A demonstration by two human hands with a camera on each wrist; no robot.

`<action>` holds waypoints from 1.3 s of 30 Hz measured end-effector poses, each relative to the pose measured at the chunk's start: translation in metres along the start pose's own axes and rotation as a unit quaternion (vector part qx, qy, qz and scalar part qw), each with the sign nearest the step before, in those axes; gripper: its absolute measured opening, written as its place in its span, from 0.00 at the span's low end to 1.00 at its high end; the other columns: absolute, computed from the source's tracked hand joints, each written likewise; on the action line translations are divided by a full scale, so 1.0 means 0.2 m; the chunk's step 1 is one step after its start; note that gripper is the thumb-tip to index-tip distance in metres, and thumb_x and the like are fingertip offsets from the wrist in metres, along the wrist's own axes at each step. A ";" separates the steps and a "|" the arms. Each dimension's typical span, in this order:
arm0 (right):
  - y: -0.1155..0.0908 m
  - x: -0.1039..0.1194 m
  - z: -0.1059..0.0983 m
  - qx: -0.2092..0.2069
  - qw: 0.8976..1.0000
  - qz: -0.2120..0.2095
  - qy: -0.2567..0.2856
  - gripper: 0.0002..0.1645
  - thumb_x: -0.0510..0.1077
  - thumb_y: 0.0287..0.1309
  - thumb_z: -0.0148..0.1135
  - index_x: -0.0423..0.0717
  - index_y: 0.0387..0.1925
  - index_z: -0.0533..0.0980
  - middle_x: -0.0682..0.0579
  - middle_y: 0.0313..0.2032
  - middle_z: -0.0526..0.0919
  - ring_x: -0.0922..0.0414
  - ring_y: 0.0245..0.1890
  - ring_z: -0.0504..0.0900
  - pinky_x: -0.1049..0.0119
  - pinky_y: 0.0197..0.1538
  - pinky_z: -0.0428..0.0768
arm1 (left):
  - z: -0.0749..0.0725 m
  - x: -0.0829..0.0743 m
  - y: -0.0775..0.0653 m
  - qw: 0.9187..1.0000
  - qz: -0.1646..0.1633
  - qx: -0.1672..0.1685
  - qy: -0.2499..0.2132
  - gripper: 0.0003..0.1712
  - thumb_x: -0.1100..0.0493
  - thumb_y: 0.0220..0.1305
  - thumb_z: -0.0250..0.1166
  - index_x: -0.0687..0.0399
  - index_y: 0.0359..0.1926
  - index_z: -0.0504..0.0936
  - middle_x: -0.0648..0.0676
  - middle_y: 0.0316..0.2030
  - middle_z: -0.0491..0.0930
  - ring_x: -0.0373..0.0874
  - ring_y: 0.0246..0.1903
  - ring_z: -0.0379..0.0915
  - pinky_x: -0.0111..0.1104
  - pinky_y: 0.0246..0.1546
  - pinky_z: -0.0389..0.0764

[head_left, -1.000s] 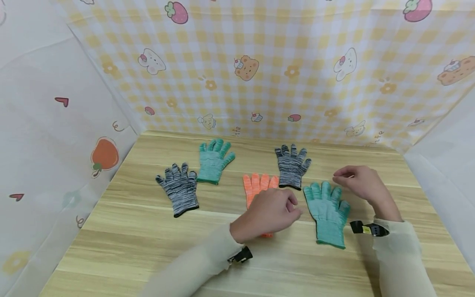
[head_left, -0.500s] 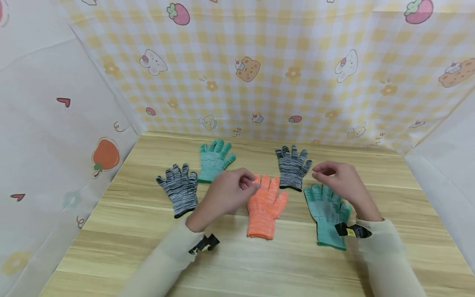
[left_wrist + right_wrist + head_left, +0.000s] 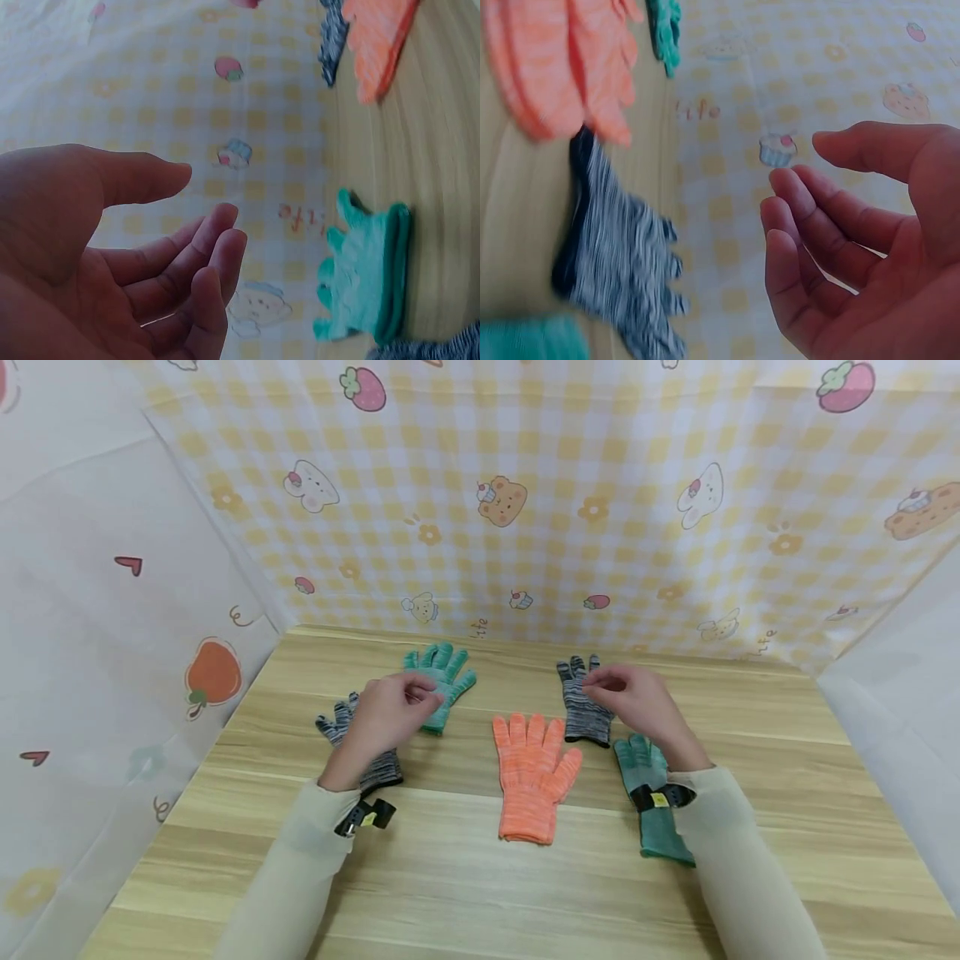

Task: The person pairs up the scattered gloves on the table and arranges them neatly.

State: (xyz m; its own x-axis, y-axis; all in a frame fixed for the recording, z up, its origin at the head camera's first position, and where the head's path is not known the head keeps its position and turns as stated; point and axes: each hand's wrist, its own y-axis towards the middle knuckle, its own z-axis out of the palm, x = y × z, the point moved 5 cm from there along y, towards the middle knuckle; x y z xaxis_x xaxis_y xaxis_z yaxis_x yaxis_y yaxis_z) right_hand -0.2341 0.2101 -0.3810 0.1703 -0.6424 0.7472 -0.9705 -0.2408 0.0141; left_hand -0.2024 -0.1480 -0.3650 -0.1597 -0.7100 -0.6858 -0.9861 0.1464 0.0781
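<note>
Two teal knit gloves, two grey-black knit gloves and one orange knit glove (image 3: 528,785) lie flat on the table. My left hand (image 3: 393,710) hovers over the left grey-black glove (image 3: 382,774), its fingertips overlapping the left teal glove (image 3: 450,681) in the head view. Loosely bent fingers with a gap to the thumb show in the left wrist view, nothing between them. My right hand (image 3: 637,702) is above the right grey-black glove (image 3: 587,718), covering its right part. The right teal glove (image 3: 663,835) lies partly behind the right wrist. That hand's fingers (image 3: 784,270) are relaxed and hold nothing.
The wooden table (image 3: 465,902) runs back to a yellow checked cloth (image 3: 555,560) hung upright. A white printed sheet (image 3: 135,652) stands along the left side, another pale sheet (image 3: 907,710) along the right.
My left hand has moved left from over the orange glove, uncovering it. My right hand has moved left from beside the right teal glove to over the right grey-black one. The gloves stay put.
</note>
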 end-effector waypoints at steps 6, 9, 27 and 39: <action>0.14 0.07 0.10 0.011 0.999 0.010 0.037 0.20 0.51 0.78 0.67 0.42 0.60 0.86 0.41 0.59 0.88 0.42 0.58 0.86 0.42 0.60 0.82 | -0.03 0.14 0.04 0.998 -0.040 -0.006 0.037 0.24 0.49 0.79 0.68 0.65 0.59 0.87 0.61 0.48 0.91 0.58 0.48 0.89 0.54 0.50 0.85; 0.22 0.10 0.15 0.013 0.999 0.013 0.051 0.19 0.50 0.78 0.68 0.42 0.59 0.87 0.41 0.58 0.88 0.43 0.56 0.86 0.44 0.58 0.82 | -0.03 0.19 0.05 0.996 -0.062 -0.005 0.056 0.25 0.49 0.79 0.68 0.67 0.61 0.86 0.61 0.49 0.91 0.58 0.47 0.89 0.54 0.49 0.85; 0.51 0.21 0.44 0.017 0.999 0.021 0.039 0.15 0.45 0.73 0.71 0.40 0.52 0.89 0.43 0.49 0.90 0.46 0.50 0.87 0.48 0.58 0.83 | 0.11 0.38 0.13 0.982 -0.102 0.046 0.153 0.32 0.54 0.74 0.68 0.45 0.14 0.62 0.44 0.12 0.56 0.39 0.14 0.51 0.33 0.17 0.57; 0.60 0.24 0.56 0.043 0.998 0.044 0.017 0.11 0.44 0.73 0.71 0.42 0.50 0.89 0.46 0.48 0.90 0.48 0.48 0.86 0.49 0.58 0.83 | 0.18 0.37 0.14 0.977 -0.121 0.066 0.163 0.32 0.54 0.70 0.72 0.45 0.14 0.61 0.46 0.14 0.56 0.42 0.14 0.58 0.38 0.15 0.66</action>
State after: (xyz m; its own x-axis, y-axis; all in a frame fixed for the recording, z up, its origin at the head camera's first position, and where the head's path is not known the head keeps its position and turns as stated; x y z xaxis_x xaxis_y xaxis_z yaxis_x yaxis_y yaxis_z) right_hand -0.3233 0.0695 -0.4177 0.0773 -0.6386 0.7657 -0.9628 -0.2473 -0.1090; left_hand -0.2403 -0.1719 -0.4406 0.0509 -0.9132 -0.4044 -0.9858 0.0189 -0.1666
